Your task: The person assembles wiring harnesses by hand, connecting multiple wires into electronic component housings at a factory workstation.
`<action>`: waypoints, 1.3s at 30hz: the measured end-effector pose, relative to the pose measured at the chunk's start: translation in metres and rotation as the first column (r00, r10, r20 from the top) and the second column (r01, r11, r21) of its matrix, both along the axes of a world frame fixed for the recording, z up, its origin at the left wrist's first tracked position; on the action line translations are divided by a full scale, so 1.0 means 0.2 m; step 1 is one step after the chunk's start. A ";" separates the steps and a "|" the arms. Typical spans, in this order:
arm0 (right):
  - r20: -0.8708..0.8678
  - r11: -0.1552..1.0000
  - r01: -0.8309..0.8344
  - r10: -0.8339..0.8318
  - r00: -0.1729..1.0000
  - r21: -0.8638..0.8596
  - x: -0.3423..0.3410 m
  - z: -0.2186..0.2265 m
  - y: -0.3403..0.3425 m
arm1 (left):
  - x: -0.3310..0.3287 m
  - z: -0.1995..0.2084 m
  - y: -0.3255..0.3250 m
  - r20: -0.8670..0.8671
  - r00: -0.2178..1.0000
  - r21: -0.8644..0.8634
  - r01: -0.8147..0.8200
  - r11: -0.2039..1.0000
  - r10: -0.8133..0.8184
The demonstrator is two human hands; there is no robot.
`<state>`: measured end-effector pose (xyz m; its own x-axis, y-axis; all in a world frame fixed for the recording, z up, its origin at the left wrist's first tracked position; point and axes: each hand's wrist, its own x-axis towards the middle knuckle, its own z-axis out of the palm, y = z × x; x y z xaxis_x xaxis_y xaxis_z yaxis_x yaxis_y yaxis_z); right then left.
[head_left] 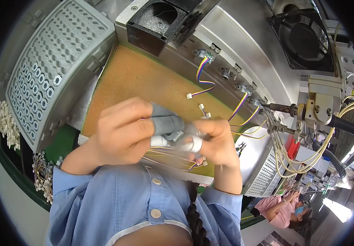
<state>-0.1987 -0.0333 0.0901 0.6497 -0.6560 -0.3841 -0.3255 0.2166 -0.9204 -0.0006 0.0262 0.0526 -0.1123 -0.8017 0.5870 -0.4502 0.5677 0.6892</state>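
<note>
My left hand (pixel 123 129), with grey and white finger covers, is closed in a pinch above the work mat (pixel 132 74). Between its fingertips shows part of a small round metal part (pixel 173 135), mostly hidden. My right hand (pixel 216 141), also with covered fingertips, meets it from the right; motion blurs its fingers, so its grip is unclear. Thin yellow and purple wires (pixel 166 152) with small white connectors lie under both hands. Beyond them, a white connector (pixel 189 96) ends a wire set hanging from a part in the metal fixture (pixel 222 74).
On the left stands a grey tray (pixel 62 53), partly filled with round metal parts. A soldering iron (pixel 281 107) and cables stand at the right, below a black fan (pixel 302 39). A black box (pixel 154 24) holds metal shavings. Another person (pixel 281 209) sits far right.
</note>
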 end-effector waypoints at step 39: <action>0.330 0.895 0.446 -0.414 0.848 -0.024 -0.03 -0.17 0.03 | 0.02 -0.10 -0.08 0.025 0.988 0.404 -0.148 0.903 0.151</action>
<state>-0.2050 -0.0278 0.0553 0.3685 -0.9202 -0.1323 0.0831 0.1744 -0.9812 0.0031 0.0104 0.0335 0.0302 -0.9771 0.2104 -0.5024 0.1672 0.8483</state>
